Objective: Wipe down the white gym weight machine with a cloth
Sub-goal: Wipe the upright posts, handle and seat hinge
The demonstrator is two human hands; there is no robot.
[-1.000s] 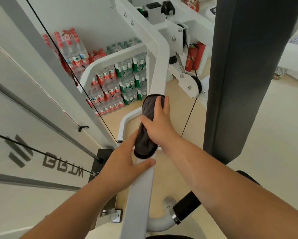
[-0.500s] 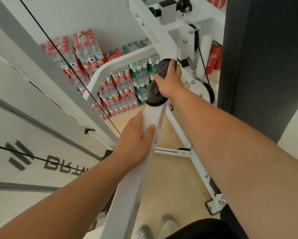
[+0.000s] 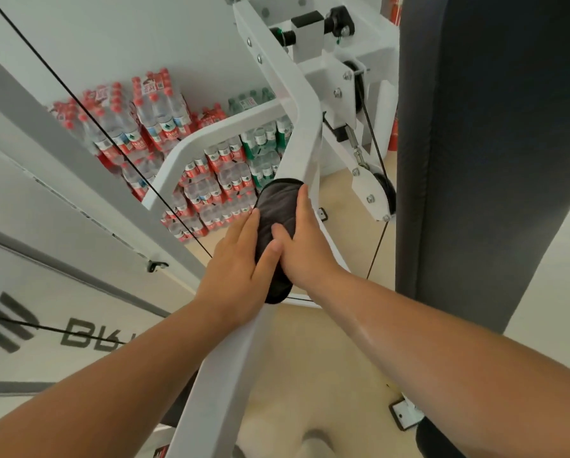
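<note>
The white weight machine's sloping bar runs from the bottom centre up to a bend near the top. A dark grey cloth is wrapped over this bar just below the bend. My right hand grips the cloth against the bar, thumb on the cloth's face and index finger stretched up along its right edge. My left hand rests on the bar right below, its fingers straight along the cloth's left edge and its thumb lying across the cloth's lower part.
A dark upright pad stands close on the right. Black cables cross on the left, and a pulley hangs behind the bar. Stacked packs of water bottles line the far wall. A curved white frame tube branches left.
My right hand has slid the cloth back down the bar from the bend to meet my left hand, which now touches the cloth.
</note>
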